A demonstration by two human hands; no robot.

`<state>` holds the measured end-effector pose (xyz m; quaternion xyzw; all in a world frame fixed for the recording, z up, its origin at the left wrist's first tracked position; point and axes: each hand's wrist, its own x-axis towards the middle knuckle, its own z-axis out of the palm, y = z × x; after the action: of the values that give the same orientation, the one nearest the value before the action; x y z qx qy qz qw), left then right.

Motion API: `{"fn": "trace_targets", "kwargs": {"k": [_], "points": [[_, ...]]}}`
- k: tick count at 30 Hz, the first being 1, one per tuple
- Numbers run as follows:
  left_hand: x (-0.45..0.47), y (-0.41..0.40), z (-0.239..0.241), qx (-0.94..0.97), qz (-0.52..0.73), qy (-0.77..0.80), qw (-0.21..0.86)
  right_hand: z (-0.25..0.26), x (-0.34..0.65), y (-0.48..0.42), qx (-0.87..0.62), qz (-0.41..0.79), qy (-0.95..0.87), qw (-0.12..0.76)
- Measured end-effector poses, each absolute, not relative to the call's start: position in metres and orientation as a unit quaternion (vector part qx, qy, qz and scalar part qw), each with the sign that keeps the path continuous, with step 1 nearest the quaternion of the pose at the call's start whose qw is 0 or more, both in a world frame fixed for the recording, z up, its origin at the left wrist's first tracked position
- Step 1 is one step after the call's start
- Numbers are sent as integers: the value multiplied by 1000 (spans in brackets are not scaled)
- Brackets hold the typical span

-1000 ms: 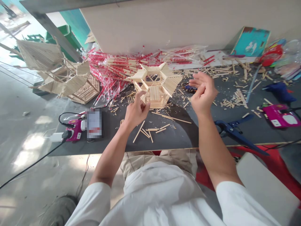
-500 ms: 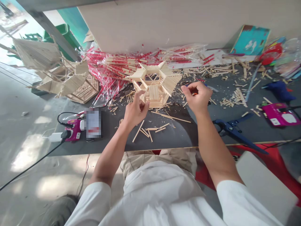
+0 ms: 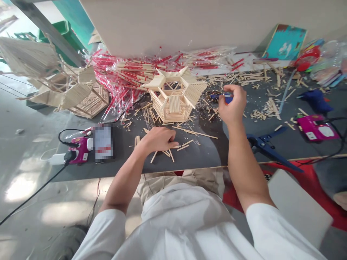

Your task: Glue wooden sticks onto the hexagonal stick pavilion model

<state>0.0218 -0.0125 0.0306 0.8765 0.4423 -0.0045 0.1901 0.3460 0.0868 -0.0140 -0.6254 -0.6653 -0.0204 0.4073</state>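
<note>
A small hexagonal pavilion model (image 3: 175,94) built of thin wooden sticks stands on the dark table (image 3: 206,153). My left hand (image 3: 158,139) rests low on the table in front of it, fingers curled down onto a few loose sticks (image 3: 173,148). My right hand (image 3: 233,104) hovers to the right of the model, fingers closed around a small blue object (image 3: 226,96) whose kind I cannot make out.
Red-and-clear packs of sticks (image 3: 130,77) pile behind the model. Larger stick roofs (image 3: 58,85) lie at the left. Blue cutters (image 3: 267,146) lie by the front edge, a blue glue gun (image 3: 314,99) and a magenta box (image 3: 317,130) at right, a charger and phone (image 3: 89,146) at left.
My left hand dropped from the model's front edge down to the loose sticks on the table. My right hand closed its fingers and now holds a small blue object.
</note>
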Motion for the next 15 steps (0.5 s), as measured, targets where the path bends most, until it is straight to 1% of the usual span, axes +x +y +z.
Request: {"fn": "trace_targets", "kwargs": {"k": [4, 7, 11, 15], "points": [[21, -11, 32, 867, 5, 449, 216, -23, 367, 96, -696, -15, -622, 360], [19, -11, 35, 864, 6, 450, 227, -28, 372, 99, -721, 0, -611, 328], [18, -10, 33, 869, -46, 431, 238, -30, 368, 96, -736, 4, -613, 287], [19, -9, 29, 864, -92, 437, 230, -34, 365, 92, -781, -17, -566, 263]]}}
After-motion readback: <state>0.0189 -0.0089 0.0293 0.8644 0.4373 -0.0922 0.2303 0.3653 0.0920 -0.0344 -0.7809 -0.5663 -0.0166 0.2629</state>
